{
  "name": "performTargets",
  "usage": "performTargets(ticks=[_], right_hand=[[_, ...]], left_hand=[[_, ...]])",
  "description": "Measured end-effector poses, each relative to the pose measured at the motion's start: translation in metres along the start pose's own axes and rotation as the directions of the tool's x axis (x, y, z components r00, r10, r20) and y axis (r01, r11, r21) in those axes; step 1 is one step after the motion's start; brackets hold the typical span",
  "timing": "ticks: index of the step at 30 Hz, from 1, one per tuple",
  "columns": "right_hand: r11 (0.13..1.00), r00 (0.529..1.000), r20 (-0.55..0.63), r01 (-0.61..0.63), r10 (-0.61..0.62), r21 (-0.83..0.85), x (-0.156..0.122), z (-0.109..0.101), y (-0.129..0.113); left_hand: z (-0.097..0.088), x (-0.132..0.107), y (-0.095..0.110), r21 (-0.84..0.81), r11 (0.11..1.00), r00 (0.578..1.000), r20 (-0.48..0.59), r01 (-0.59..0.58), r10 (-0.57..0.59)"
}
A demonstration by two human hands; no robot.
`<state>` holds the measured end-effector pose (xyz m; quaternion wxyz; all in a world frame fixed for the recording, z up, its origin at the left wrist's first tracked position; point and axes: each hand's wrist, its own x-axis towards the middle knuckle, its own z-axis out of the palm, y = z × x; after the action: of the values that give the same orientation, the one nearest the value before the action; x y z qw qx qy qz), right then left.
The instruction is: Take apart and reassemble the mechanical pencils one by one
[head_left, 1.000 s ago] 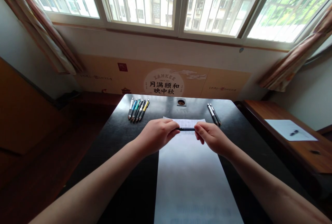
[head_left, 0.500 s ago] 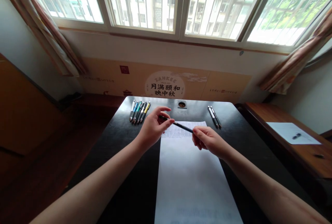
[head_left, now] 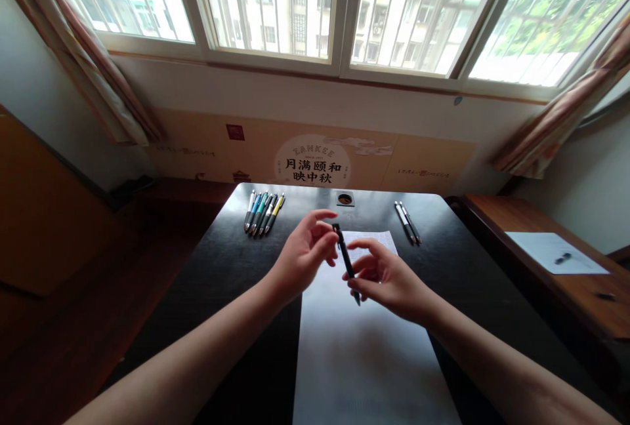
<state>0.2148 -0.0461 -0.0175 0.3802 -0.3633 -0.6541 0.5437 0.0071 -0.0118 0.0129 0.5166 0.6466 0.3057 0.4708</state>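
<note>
A dark ballpoint pen stands steeply tilted above the paper, its clip end up and its tip pointing down. My right hand pinches its lower half between thumb and fingers. Beside the pen's upper end is my left hand, fingers curved and apart, the thumb tip right at the clip. Whether that thumb presses on the pen I cannot tell. Under both hands lies a long white sheet of paper, with dense writing or print at its far end, partly hidden by the hands.
Several pens lie side by side at the black table's far left. Two more pens lie at the far right. A square cable hole sits near the back edge. On a brown side table is another sheet with a small dark object.
The pen has swung from nearly level to steep, its lower end now towards me. My left hand has moved right and slightly down; my right hand's fingers have spread and shifted along the pen.
</note>
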Motion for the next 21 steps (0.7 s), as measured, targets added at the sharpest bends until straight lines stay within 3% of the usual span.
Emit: performTargets(ticks=[3, 6, 8, 11, 15, 21], right_hand=[[0.987, 0.999, 0.031, -0.015, 0.010, 0.159, -0.001, -0.008, -0.002], [0.975, 0.997, 0.069, -0.039, 0.024, 0.218, 0.001, -0.017, -0.004], [0.970, 0.995, 0.083, -0.068, 0.050, 0.232, 0.002, -0.021, -0.005], [0.964, 0.994, 0.078, -0.096, 0.079, 0.249, 0.004, -0.024, -0.005], [0.961, 0.997, 0.046, -0.077, 0.067, 0.264, 0.005, -0.026, -0.004], [0.960, 0.999, -0.034, 0.004, 0.006, 0.279, 0.007, -0.027, -0.004]], left_hand=[[-0.015, 0.010, -0.006, 0.023, 1.000, 0.988, -0.157, 0.017, -0.013], [-0.031, 0.019, -0.020, 0.280, 0.957, 0.979, -0.203, 0.072, -0.014], [-0.038, 0.021, -0.028, 0.524, 0.849, 0.990, -0.139, 0.072, 0.001], [-0.039, 0.019, -0.033, 0.745, 0.666, 0.999, 0.031, -0.033, 0.016], [-0.034, 0.013, -0.029, 0.850, 0.509, 0.983, 0.179, -0.135, -0.038], [-0.034, 0.012, -0.028, 0.883, 0.416, 0.953, 0.285, -0.218, -0.106]])
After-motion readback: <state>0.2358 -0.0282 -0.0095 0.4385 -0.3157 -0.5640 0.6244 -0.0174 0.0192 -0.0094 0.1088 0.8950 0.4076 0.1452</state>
